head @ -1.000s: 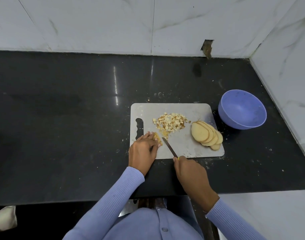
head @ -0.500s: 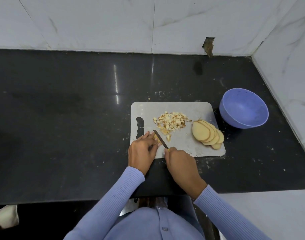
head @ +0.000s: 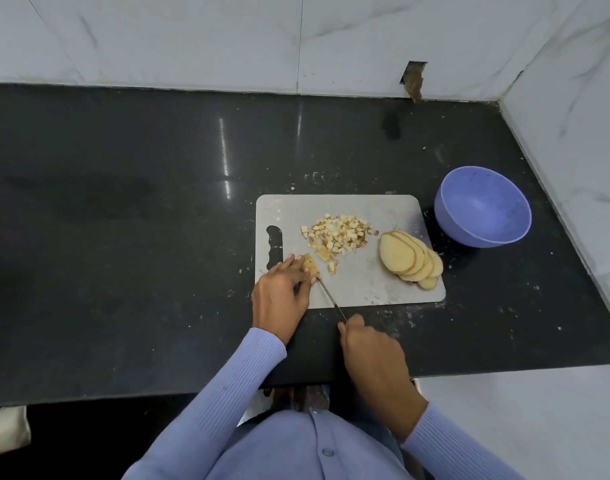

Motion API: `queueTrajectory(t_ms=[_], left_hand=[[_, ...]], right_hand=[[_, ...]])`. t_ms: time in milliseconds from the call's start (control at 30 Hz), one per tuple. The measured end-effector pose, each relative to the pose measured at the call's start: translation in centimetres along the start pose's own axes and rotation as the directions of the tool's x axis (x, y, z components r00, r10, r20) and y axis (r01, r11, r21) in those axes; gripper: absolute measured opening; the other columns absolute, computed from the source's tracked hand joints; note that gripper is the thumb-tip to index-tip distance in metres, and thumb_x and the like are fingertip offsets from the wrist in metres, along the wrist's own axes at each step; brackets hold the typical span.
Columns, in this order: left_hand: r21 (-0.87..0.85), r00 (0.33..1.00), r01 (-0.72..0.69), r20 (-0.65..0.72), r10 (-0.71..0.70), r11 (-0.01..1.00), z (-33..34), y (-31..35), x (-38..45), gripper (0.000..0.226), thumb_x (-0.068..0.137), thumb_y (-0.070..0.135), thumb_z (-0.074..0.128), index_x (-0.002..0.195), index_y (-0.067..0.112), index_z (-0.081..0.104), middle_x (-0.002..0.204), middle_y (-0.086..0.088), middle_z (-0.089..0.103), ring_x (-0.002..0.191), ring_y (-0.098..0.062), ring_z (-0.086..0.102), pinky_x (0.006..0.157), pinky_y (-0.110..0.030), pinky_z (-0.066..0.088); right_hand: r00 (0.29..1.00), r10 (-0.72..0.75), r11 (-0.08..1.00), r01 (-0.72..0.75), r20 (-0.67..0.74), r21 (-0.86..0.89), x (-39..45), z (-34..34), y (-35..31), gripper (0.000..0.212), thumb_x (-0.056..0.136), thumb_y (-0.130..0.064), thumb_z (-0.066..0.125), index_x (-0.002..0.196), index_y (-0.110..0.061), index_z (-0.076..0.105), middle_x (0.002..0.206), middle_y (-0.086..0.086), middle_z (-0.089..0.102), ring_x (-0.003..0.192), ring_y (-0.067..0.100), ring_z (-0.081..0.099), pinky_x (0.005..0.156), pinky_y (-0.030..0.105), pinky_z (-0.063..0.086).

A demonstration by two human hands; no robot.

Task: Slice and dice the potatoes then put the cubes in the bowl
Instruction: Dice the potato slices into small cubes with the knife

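The knife [head: 329,296] handle is buried inside the right hand [head: 369,348] — and the left hand [head: 281,292] covers most of the potato piece [head: 311,265] under its fingertips.

Left hand [head: 282,289] pressing potato piece [head: 311,266] on cutting board [head: 373,289]; right hand [head: 373,351] gripping knife [head: 329,296]; cubes [head: 336,237], slices [head: 409,259], bowl [head: 482,216] on table [head: 123,237].
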State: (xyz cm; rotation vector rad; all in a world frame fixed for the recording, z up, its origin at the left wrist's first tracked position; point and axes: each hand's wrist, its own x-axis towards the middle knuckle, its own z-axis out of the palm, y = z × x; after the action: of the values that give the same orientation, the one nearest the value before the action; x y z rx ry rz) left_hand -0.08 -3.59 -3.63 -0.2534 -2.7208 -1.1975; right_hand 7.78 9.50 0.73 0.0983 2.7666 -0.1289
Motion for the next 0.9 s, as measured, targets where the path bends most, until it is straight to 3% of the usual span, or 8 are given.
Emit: queueTrajectory(t_ms=[367, 633, 900], left_hand=[[0.031, 0.998, -0.054, 0.028, 0.054, 0.998, -0.8, 0.2, 0.1, 0.008, 0.077, 0.009, 0.077, 0.086, 0.009, 0.077, 0.108, -0.011, 0.069, 0.103, -0.023, 0.066, 0.089, -0.041, 0.054], [0.015, 0.999, -0.047, 0.006, 0.047, 0.999, -0.6, 0.0, 0.0, 0.011, 0.074, 0.006, 0.078, 0.085, 0.006, 0.076, 0.102, -0.014, 0.07, 0.099, -0.025, 0.067, 0.082, -0.041, 0.057], [0.003, 0.999, -0.034, 0.022, 0.034, 0.999, -0.2, 0.4, 0.0, 0.014, 0.079, 0.009, 0.076, 0.093, 0.007, 0.076, 0.112, -0.012, 0.067, 0.108, -0.025, 0.063, 0.092, -0.04, 0.052]], right_hand=[[0.991, 0.009, 0.991, 0.009, -0.134, 0.133, 1.1, -1.7, 0.5, 0.038, 0.104, -0.04, 0.02, 0.098, -0.015, 0.048, 0.094, 0.004, 0.064, 0.086, 0.025, 0.062, 0.066, 0.032, 0.034], [0.985, -0.033, 0.991, 0.054, -0.171, 0.119, 3.7, -1.6, -0.6, 0.041, 0.104, -0.038, 0.022, 0.105, -0.011, 0.052, 0.096, 0.008, 0.065, 0.086, 0.027, 0.062, 0.063, 0.031, 0.035], [0.984, -0.001, 0.989, 0.027, -0.177, 0.145, 3.6, -1.8, 0.4, 0.04, 0.104, -0.039, 0.021, 0.098, -0.012, 0.05, 0.09, 0.006, 0.064, 0.082, 0.026, 0.06, 0.062, 0.032, 0.033]])
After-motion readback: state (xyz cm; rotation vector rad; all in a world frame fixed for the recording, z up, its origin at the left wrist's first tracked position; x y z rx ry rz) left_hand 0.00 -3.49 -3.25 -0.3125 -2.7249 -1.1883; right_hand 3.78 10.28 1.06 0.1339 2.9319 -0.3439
